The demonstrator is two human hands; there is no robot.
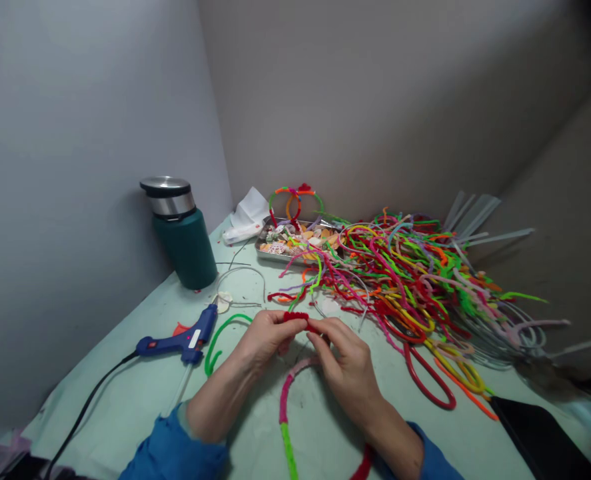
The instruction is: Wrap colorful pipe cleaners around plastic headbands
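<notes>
Red pipe cleaner (295, 317) lies just below the frame's centre, pinched by the fingertips of the left hand (265, 337) and right hand (348, 357). It looks light, soft and bendable, best held near its ends.

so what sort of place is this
Probably a craft worktable in a room corner: a big heap of colourful pipe cleaners, a blue glue gun and a metal tray of small pieces suggest it.

Left hand (268, 337) and right hand (342, 353) close together, fingers (331, 327) pinched, both forearms (220, 393) slanting inward.
</notes>
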